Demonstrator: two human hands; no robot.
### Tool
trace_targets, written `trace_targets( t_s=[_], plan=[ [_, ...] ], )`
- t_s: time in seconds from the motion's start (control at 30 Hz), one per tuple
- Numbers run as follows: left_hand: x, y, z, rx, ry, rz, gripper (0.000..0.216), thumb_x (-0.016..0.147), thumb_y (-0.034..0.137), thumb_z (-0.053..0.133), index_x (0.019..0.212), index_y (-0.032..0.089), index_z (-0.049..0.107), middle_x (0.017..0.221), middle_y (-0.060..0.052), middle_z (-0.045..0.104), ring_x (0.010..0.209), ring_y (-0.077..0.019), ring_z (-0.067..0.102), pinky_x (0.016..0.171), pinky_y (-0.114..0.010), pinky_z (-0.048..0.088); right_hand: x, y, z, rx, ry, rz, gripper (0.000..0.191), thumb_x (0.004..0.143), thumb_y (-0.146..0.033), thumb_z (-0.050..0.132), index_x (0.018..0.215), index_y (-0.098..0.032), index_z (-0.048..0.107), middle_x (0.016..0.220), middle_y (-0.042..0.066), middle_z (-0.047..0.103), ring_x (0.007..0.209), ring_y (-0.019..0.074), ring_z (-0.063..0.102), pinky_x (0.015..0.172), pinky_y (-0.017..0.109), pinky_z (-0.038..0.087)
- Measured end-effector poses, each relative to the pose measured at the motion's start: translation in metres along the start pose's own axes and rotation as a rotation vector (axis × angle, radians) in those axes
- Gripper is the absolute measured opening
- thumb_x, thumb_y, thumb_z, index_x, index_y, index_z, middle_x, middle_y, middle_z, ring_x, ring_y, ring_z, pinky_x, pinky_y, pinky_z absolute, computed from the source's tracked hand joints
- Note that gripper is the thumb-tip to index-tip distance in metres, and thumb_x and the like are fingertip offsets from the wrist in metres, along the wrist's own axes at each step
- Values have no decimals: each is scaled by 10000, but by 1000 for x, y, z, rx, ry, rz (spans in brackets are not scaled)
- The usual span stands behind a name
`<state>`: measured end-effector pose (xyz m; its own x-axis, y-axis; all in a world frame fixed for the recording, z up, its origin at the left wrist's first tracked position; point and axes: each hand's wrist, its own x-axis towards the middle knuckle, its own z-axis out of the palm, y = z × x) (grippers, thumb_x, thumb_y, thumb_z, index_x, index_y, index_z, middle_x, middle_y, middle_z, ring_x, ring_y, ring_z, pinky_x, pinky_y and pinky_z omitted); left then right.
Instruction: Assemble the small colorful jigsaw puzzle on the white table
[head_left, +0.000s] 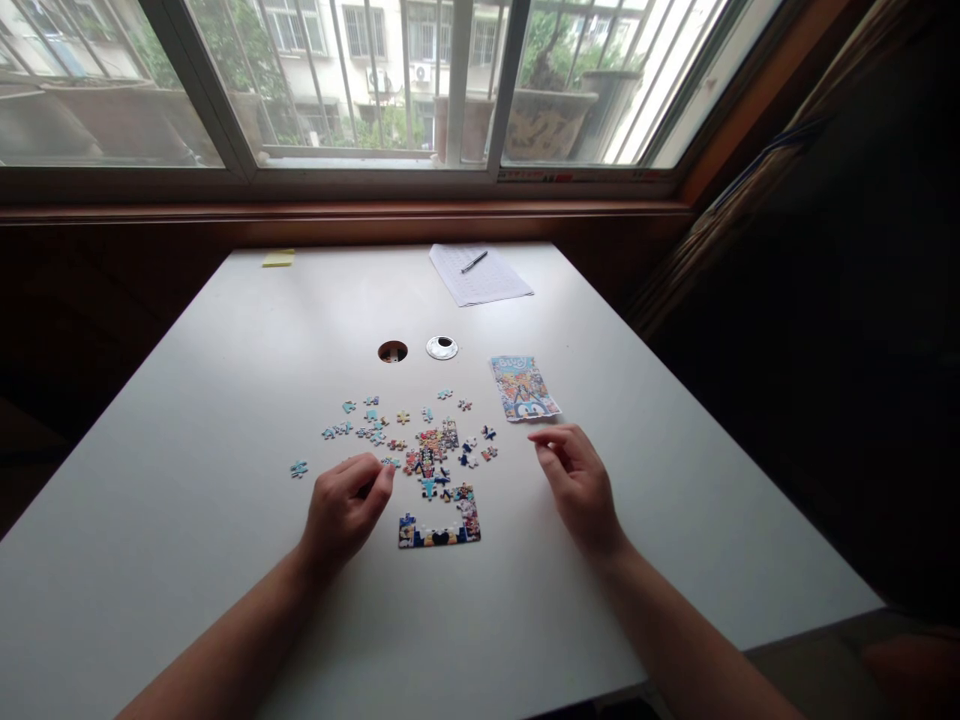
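Note:
My left hand [345, 505] rests at the left of the puzzle pieces, its fingers curled and the thumb against them. Whether a small piece is inside it is hidden; a light-blue puzzle piece [391, 462] shows just beyond the thumb. To the right of the pieces is my right hand [583, 490], fingers loosely bent, thumb and forefinger slightly apart, nothing visible between them. Between the hands lies a partly joined puzzle border [440, 538] with its bottom and right side connected. Just above it sits a joined cluster of colourful pieces [437, 440], with several loose pieces around.
A picture sheet [523, 388] lies beyond my right hand. Two round holes, one open [392, 352] and one with a metal ring [442, 347], are in the white table [262, 400]. Printed paper [480, 280], a pen [474, 262] and yellow sticky notes [278, 258] lie near the window.

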<state>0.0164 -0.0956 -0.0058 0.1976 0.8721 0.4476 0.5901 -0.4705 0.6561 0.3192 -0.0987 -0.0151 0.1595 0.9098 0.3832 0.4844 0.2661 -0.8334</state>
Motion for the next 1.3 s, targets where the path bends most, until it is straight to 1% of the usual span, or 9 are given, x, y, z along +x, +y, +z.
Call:
trace_targets(
  t_s=[0.2,0.4,0.5,0.6,0.77,0.9,1.1,1.2,1.3],
  plan=[
    [0,3,-1,-14,-4,3,366,949,196,533,604,192,413,579,36,394,535,-105,383,549,-256,315,1,-2,-1,-4,-7,11,139,938,-215,552,977,-242,683,956,28,608,733,163,544,643,310,434],
    [0,5,-4,-28,9,3,370,934,221,545,580,196,439,557,28,417,517,-113,398,533,-261,325,2,-3,-1,-20,-8,8,148,935,-224,545,986,-240,683,965,37,619,743,172,555,663,313,458],
    [-2,4,-6,-53,24,-62,362,937,264,544,585,194,495,560,18,459,523,-120,427,538,-265,341,2,-3,-1,-29,-5,7,149,941,-231,547,1000,-239,683,969,38,616,716,163,542,659,314,457],
    [-4,1,-10,-131,72,-211,357,948,313,536,611,194,543,564,18,469,535,-125,439,540,-268,348,2,-2,-2,-40,-1,0,146,942,-228,554,1012,-238,682,955,29,607,672,147,509,649,312,445],
    [6,-9,-19,-485,300,-456,354,921,330,565,597,194,521,536,32,361,509,-116,331,484,-268,280,2,0,-2,-52,1,11,148,942,-235,556,1031,-234,675,919,16,592,647,138,474,637,304,425],
    [21,-17,-31,-711,467,-491,321,875,256,609,578,179,513,519,45,342,490,-92,266,461,-252,221,1,4,-3,-46,-3,22,153,937,-231,557,1040,-232,671,916,13,588,649,135,472,626,296,417],
    [33,-42,-48,-728,681,-473,273,817,227,638,577,166,523,518,57,345,468,-69,270,439,-238,186,1,3,-3,-53,-28,26,154,926,-214,549,1023,-232,667,887,7,576,630,134,466,613,295,419],
    [34,-59,-52,-703,784,-442,262,796,240,637,578,163,512,557,55,402,460,-57,263,436,-233,191,3,1,-2,-69,-34,-6,146,918,-202,547,989,-232,671,875,5,563,631,136,472,624,304,422],
    [35,-74,-54,-675,836,-431,272,785,274,633,581,170,485,559,63,392,448,-52,274,433,-225,206,4,1,-1,-87,-40,-32,148,912,-192,538,966,-231,671,869,11,559,650,148,490,626,310,424]
  ],
)
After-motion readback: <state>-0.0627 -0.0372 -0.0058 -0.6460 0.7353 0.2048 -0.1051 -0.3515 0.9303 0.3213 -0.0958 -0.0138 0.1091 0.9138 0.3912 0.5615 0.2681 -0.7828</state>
